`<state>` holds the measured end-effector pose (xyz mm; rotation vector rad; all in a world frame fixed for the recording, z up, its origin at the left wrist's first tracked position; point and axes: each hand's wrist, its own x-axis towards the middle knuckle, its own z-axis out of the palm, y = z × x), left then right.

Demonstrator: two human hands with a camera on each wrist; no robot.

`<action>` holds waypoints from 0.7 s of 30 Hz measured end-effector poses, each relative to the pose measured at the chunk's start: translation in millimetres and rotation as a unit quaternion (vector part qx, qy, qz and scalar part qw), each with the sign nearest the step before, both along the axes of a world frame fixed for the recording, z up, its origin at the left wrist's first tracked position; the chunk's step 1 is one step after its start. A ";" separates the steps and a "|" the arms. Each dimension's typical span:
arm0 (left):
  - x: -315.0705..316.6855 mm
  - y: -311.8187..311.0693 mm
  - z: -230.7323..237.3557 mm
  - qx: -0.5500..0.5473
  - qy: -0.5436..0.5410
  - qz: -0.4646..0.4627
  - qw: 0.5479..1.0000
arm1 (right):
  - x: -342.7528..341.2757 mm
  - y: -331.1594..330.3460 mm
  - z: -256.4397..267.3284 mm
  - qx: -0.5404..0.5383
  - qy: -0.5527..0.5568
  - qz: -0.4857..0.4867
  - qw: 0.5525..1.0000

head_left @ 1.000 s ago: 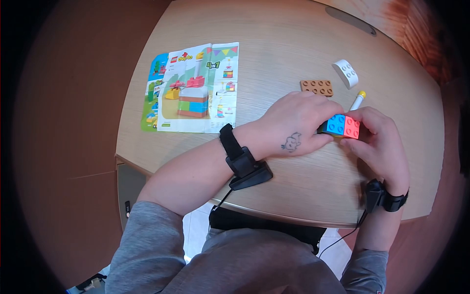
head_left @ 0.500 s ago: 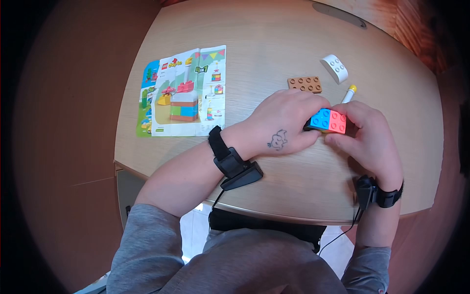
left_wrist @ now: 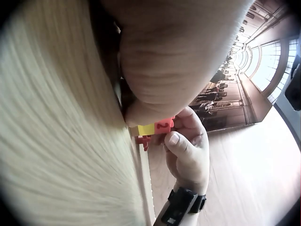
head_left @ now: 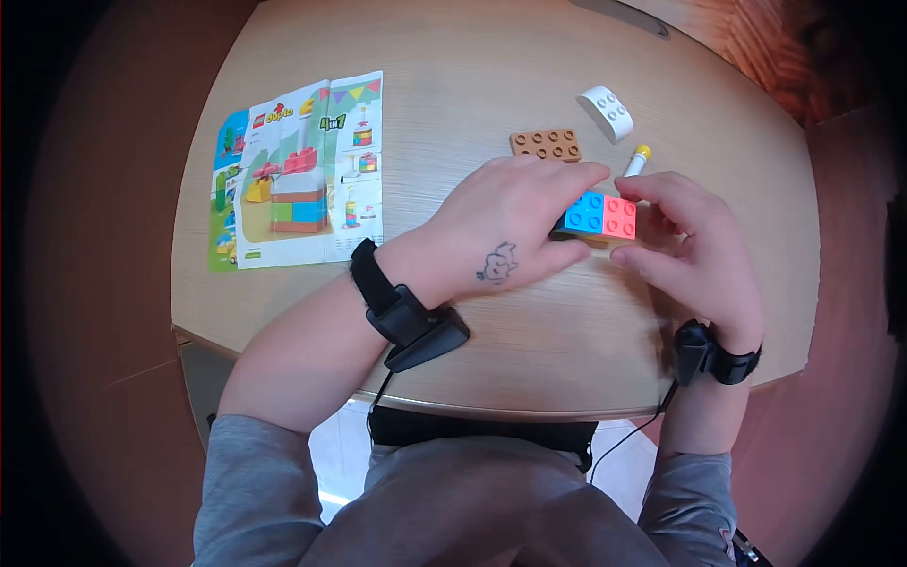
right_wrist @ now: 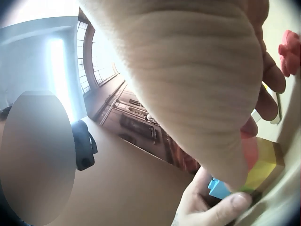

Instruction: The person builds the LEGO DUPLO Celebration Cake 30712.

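blue brick (head_left: 586, 214), red brick (head_left: 620, 218), brown plate (head_left: 545, 146); curved brick (head_left: 606, 114) and stick (head_left: 636, 164) white (the stick's tip (head_left: 643, 150) yellow), booklet (head_left: 298, 170) multicoloured.

From my end I see a plain grey fabric top (head_left: 472, 506), its left sleeve (head_left: 257, 482) and right sleeve (head_left: 685, 491) ending near the elbows; the right one carries a small mark I can't read. A black strap (head_left: 372, 276) holds a wedge-shaped black housing (head_left: 430, 338) with a thin black cable at the left wrist. The right wrist has a black band (head_left: 735, 366), a boxy black unit (head_left: 693, 352) and another cable (head_left: 635, 430). A dark, cloud-like line drawing (head_left: 497, 264) marks the left hand (head_left: 512, 227).
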<state>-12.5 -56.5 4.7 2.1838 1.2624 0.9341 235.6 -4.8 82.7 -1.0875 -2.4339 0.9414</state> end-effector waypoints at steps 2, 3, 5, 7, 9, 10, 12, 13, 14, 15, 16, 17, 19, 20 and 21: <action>-0.4 -0.8 4.6 0.007 -0.008 -0.007 1.000 | 0.4 3.1 -11.6 0.014 0.008 0.017 1.000; -0.7 -0.6 4.0 0.007 -0.007 -0.006 1.000 | 0.0 3.8 -14.7 0.027 0.016 0.032 0.999; -0.8 1.1 1.6 0.005 -0.008 -0.010 1.000 | -2.7 1.3 -10.0 0.018 0.017 0.026 0.999; -0.5 1.6 0.2 0.013 -0.020 -0.008 1.000 | -3.8 0.9 -8.4 0.008 0.017 0.020 1.000; -0.5 2.1 -0.2 0.021 -0.030 -0.006 0.999 | -3.8 2.3 -12.2 -0.053 0.056 0.006 0.997; -1.0 2.1 0.3 0.021 -0.028 -0.005 0.999 | -3.9 2.2 -13.8 -0.053 0.057 0.007 0.997; -1.9 2.2 1.3 0.021 -0.023 -0.002 1.000 | -5.6 2.6 -16.3 -0.099 0.088 -0.002 0.991; -1.2 2.3 1.8 0.015 -0.030 -0.004 0.999 | -6.0 2.7 -16.4 -0.100 0.091 0.001 0.991; -1.2 2.0 2.3 0.008 -0.035 -0.007 0.999 | -5.7 2.3 -15.8 -0.080 0.077 0.005 0.994; -1.5 2.0 1.9 0.007 -0.030 -0.003 1.000 | -6.1 1.8 -15.1 -0.060 0.064 0.009 0.996; -1.1 2.6 0.3 0.002 -0.030 -0.010 0.999 | -6.5 0.8 -13.0 -0.063 0.069 0.014 0.996; -1.4 2.8 0.6 -0.002 -0.031 -0.019 0.999 | -6.7 -0.8 -9.1 -0.094 0.050 -0.006 0.994; -2.1 2.6 2.2 -0.012 -0.024 -0.018 0.999 | -7.0 -2.2 -9.0 -0.126 0.034 -0.024 0.991; -2.3 2.5 2.9 -0.021 -0.023 -0.021 0.999 | -6.7 -2.3 -10.0 -0.115 0.032 -0.020 0.993; -2.4 2.3 3.0 -0.021 -0.021 -0.020 0.999 | -6.3 -2.5 -10.7 -0.104 0.030 -0.017 0.994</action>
